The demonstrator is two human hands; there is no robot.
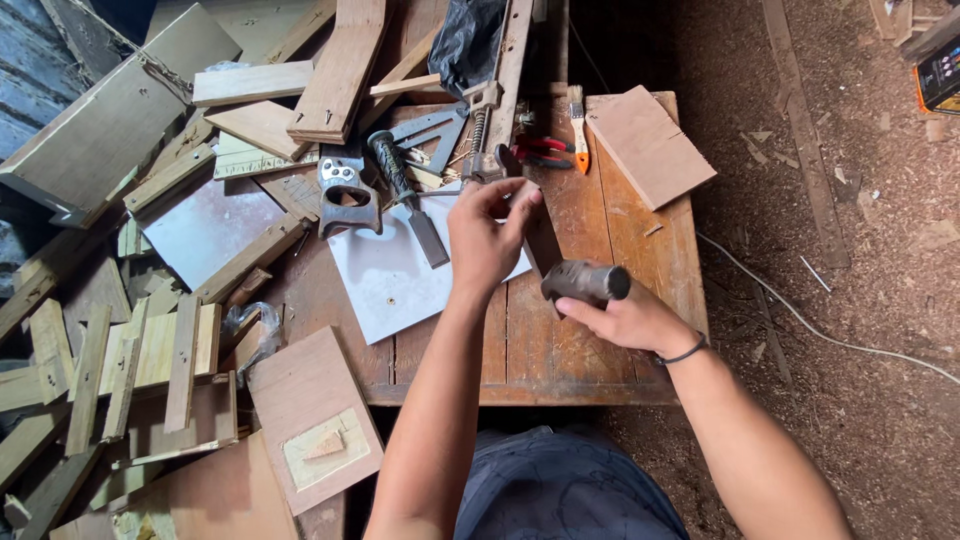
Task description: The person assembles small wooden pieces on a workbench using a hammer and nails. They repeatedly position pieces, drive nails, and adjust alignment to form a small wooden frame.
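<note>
Over worn plank table [600, 220]: right hand [625, 318] gripping dark cylindrical mallet [588, 281].

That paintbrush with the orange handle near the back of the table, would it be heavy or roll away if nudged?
The paintbrush looks small and slim, so probably light. Its flat bristle head would likely stop it rolling. Lying flat on the wooden table beside the red-handled pliers, it would probably just slide.
</note>
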